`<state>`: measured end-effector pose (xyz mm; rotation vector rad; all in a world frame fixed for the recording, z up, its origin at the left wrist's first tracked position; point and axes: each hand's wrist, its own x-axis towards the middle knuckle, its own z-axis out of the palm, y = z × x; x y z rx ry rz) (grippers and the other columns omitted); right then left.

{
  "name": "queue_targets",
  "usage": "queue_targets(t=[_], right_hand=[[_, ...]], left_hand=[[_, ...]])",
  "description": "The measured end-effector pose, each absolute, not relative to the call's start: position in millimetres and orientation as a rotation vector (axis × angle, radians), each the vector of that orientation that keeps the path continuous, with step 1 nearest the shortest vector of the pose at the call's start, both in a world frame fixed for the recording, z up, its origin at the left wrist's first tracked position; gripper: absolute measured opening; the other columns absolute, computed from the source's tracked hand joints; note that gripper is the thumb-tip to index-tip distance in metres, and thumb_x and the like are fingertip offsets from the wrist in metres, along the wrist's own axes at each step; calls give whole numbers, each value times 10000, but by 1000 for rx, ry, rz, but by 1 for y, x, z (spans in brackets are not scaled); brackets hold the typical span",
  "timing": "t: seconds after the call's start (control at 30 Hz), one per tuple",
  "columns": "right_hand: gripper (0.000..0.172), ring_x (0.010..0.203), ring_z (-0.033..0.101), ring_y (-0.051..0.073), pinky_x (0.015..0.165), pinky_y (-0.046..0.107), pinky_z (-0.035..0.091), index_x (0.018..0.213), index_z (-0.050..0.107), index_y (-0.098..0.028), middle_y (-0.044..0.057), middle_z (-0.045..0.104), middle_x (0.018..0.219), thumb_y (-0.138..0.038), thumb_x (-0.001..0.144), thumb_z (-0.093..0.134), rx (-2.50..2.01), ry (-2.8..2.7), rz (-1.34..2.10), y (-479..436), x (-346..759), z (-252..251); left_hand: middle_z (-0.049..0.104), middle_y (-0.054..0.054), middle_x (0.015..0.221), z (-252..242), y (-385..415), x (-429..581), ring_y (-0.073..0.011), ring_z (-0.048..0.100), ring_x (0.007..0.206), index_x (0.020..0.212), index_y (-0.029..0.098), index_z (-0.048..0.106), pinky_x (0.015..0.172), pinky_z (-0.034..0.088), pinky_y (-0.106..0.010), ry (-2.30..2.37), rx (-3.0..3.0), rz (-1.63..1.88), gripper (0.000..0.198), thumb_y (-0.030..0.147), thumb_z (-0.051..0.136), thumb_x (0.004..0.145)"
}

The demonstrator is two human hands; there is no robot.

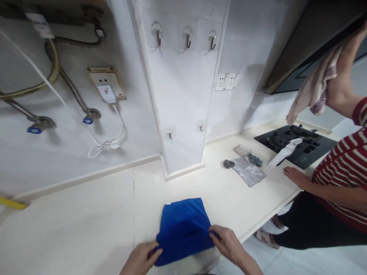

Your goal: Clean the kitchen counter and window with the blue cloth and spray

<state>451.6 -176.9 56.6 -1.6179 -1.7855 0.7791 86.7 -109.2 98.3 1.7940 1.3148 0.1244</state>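
A folded blue microfibre cloth [182, 229] lies at the front edge of the white counter [86, 214]. My left hand [142, 259] pinches its lower left corner. My right hand [226, 242] grips the cloth's right side, with the fingers over the fold. Both hands are at the near edge of the cloth, and its underside is hidden.
Farther along the counter are a silver foil sheet [249, 172], a scourer [228, 164], a white spray bottle [285, 152] and a black gas hob [295, 145]. A person in a striped top stands at the right, one hand [295, 176] on the counter, the other raising a towel [315, 88]. Pipes, sockets and hooks line the wall.
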Motion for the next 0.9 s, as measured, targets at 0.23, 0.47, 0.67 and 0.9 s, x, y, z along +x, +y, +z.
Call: queue_targets(t=[0.23,0.47,0.67,0.9], right_hand=[[421,745,723,224,783,375,587,1202,694,-162,105,765,990,-382,957,434,-1773,-1569,538,-88,446,52],[482,1121,700,338,931,460,580,1381,588,-134,215,691,1252,-345,969,456,-2010,-1523,290,-100,422,-23],[480,1047,710,342,896,476,586,1403,572,-199,188,661,1265,-276,931,532,-1974,-1583,239,-120,395,-51],[656,1071,709,299,950,408,579,1470,505,-154,153,702,1178,-261,829,598,-1908,-1383,483,-110,402,-47]], left_hand=[[702,-96,1237,101,-35,114,-253,663,1055,1278,210,643,984,511,-385,1588,1783,391,608,613,339,938],[498,-204,1498,48,-56,140,-354,520,1364,1572,142,249,1106,457,-522,1831,1676,322,782,565,350,922],[506,-195,1512,28,-68,153,-362,519,1368,1553,131,208,1129,429,-501,1865,1638,202,764,566,323,935],[614,-215,1420,19,-48,138,-378,621,1272,1392,102,429,1076,484,-515,1805,1557,234,699,546,429,853]])
